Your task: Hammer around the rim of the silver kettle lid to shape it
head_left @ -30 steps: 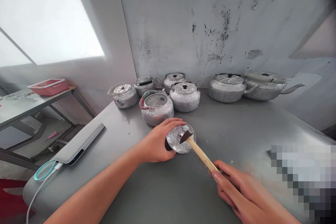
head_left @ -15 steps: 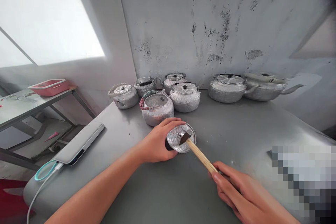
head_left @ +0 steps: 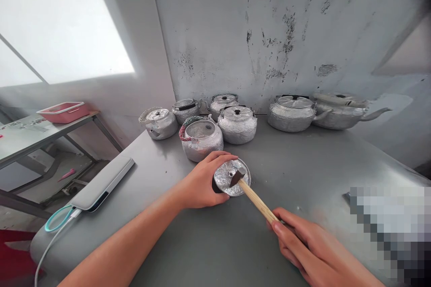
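Observation:
My left hand (head_left: 204,181) grips the left edge of a round, dented silver lid (head_left: 222,174), with thumb and fingers around its rim. The lid has a small hole near its middle and is tilted toward me; a dark patch shows beneath its left side. My right hand (head_left: 296,237) is closed round the wooden handle of a hammer (head_left: 259,202). The dark metal head is over the lid beside the hole; whether it touches I cannot tell. Just behind the lid stands a lidless kettle (head_left: 204,145) with a red and green wrapped handle.
Several lidded kettles (head_left: 237,128) stand along the wall, two of them at the right (head_left: 291,114). A white power bank (head_left: 104,184) with cables lies on the grey table (head_left: 208,251) at left. A pink basket (head_left: 65,114) sits on a side table.
Hardly anything differs: the hammer head is turned or raised very slightly over the lid. Both hands keep their places and grips.

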Motion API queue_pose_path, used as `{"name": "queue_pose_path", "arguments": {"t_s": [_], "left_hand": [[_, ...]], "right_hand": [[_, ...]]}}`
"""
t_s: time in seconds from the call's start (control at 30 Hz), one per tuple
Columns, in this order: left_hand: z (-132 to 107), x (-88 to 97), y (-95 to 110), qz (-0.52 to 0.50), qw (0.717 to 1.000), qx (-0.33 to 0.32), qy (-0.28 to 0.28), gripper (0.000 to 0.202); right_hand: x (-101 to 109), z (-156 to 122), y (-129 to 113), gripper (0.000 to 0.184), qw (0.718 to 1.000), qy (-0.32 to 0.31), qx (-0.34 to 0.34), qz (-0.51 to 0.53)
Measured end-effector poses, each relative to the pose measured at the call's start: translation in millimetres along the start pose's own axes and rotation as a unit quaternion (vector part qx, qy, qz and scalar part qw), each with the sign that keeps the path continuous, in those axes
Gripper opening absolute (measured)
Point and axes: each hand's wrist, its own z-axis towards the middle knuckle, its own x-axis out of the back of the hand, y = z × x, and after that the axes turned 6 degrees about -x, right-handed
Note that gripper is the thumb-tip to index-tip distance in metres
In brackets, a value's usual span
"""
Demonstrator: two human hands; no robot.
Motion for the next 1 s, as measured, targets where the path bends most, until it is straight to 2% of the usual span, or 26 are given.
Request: {"name": "queue_pose_path", "arguments": {"t_s": [0.17, 0.43, 0.6, 0.77, 0.9, 1.0], "left_hand": [[1, 0.0, -1, 0.002, 1.000, -0.001, 0.002, 0.087], [-1, -0.4, -1, 0.001, 1.000, 0.003, 0.002, 0.087], [0, 0.6, 1, 0.000, 1.000, -0.001, 0.004, 0.086], [0, 2.4, 4, -0.004, 1.000, 0.009, -0.003, 0.085], [0, 3.3, 6, -0.010, 0.999, 0.029, -0.009, 0.086], [0, 3.9, 7, -0.015, 0.999, 0.033, -0.011, 0.088]], "right_hand": [[-1, -2, -4, 0.034, 0.999, 0.040, 0.026, -0.009], [-1, -2, -6, 0.036, 0.999, 0.040, 0.027, -0.016], [1, -2, -6, 0.036, 1.000, 0.014, -0.017, -0.012], [3, -3, -24, 0.046, 0.999, -0.004, -0.050, 0.023], [3, -5, -35, 0.046, 0.998, 0.004, -0.050, 0.039], [3, -5, -33, 0.046, 0.997, 0.009, -0.051, 0.053]]}}
